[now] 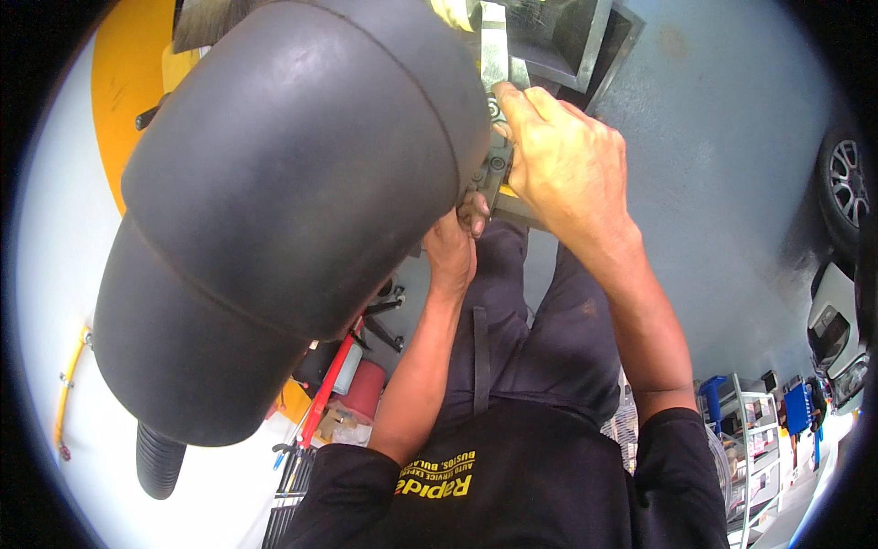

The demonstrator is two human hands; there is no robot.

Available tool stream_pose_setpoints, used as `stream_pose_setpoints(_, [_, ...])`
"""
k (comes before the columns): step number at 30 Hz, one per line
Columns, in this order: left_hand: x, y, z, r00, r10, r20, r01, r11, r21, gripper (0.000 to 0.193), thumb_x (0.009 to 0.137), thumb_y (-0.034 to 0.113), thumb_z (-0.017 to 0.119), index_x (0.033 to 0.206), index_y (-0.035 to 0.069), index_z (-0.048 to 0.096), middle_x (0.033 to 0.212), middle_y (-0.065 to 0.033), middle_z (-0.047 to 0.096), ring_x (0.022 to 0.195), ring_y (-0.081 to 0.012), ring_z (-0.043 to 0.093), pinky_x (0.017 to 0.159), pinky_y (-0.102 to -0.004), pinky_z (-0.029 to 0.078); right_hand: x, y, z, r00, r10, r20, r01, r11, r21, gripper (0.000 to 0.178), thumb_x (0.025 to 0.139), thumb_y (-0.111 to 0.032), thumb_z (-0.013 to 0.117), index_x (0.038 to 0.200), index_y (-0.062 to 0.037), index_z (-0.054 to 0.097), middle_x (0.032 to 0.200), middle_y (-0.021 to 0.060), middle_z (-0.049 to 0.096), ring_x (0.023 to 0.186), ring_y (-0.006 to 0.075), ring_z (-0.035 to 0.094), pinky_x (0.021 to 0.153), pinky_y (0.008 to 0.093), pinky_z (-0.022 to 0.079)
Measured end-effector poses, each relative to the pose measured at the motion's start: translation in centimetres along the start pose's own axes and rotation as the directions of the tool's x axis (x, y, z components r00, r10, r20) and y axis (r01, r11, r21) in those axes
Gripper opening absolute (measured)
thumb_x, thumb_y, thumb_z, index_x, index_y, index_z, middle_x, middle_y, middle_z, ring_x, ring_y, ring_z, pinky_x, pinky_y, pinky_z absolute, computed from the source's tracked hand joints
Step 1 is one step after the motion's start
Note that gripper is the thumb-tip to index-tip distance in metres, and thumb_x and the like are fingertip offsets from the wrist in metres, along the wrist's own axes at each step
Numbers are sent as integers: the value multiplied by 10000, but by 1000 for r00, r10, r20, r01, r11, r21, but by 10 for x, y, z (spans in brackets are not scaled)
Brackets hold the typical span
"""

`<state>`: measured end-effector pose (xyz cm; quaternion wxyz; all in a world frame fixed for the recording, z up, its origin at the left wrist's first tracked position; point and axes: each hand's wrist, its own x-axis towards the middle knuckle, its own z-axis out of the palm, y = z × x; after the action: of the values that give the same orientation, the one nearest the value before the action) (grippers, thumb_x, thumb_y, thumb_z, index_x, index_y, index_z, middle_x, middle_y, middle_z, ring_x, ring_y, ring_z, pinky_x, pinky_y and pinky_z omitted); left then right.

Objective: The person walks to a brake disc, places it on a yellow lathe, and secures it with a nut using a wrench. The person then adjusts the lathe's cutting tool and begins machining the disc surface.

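Observation:
A large, rounded black cover [311,156] fills the upper left and hides part of what lies beside it. Along its right edge is a narrow dark metal piece with round bolt heads [497,165]. My right hand [567,156] is closed over the upper part of this piece, its thumb and forefinger near a bolt head. Lower down, my left hand [453,242] has curled fingers at the piece's bottom end; the cover hides some of that hand. A pale metal strip [494,41] stands just beyond my right fingertips.
A grey metal frame [567,50] sits past my right hand. A corrugated hose [157,462] hangs from the cover. Near my left elbow is a red bar [325,389]. Farther right are a car wheel [846,178], a white vehicle [837,320] and a shelf rack [759,439].

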<state>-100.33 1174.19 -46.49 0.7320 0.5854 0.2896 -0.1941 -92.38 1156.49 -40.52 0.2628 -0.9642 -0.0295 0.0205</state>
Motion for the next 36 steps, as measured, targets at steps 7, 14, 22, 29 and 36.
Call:
stream_pose_setpoints(7, [-1, -1, -2, 998, -35, -54, 33, 999, -33, 501, 1121, 522, 385, 1032, 58, 552, 771, -48, 605, 610, -73, 440, 575, -230, 346, 1, -3, -1, 1000, 8, 25, -9, 1000, 27, 405, 767, -138, 715, 1136, 13, 646, 886, 104, 654, 828, 269, 720, 682, 380, 599])
stream_pose_setpoints(14, [0, -2, -3, 1000, 10, -6, -10, 1000, -30, 492, 1122, 512, 393, 1087, 60, 585, 775, -35, 608, 606, -66, 447, 571, -228, 342, 1, -2, -2, 999, 21, 49, -23, 999, 30, 406, 792, -152, 689, 1156, 22, 651, 891, 105, 657, 847, 266, 728, 687, 377, 603])
stream_pose_setpoints(22, [1, -4, -12, 998, 9, 69, -6, 999, -39, 501, 1120, 508, 399, 1135, 48, 597, 848, -25, 628, 647, -65, 481, 590, -228, 375, 1, -4, -1, 998, 35, 47, -38, 997, 65, 434, 820, -166, 682, 1186, 58, 626, 904, 125, 655, 835, 275, 731, 661, 393, 602])
stream_pose_setpoints(29, [3, -8, -5, 999, -19, -36, 16, 997, -80, 544, 1111, 511, 429, 1083, 4, 623, 807, -21, 650, 606, -51, 495, 546, -221, 378, -12, -32, 10, 917, 386, 99, -393, 839, 375, 334, 1035, -166, 572, 1310, 23, 573, 1067, 232, 682, 891, 415, 702, 758, 487, 556])
stream_pose_setpoints(36, [2, -10, -12, 998, -14, -57, 12, 1000, -29, 560, 1116, 477, 434, 1240, -45, 593, 1149, -117, 692, 964, -147, 660, 846, -310, 538, -9, -61, 21, 730, 677, 97, -486, 414, 770, 351, 1086, -196, 459, 1357, 24, 495, 1029, 337, 671, 929, 515, 675, 825, 544, 515])
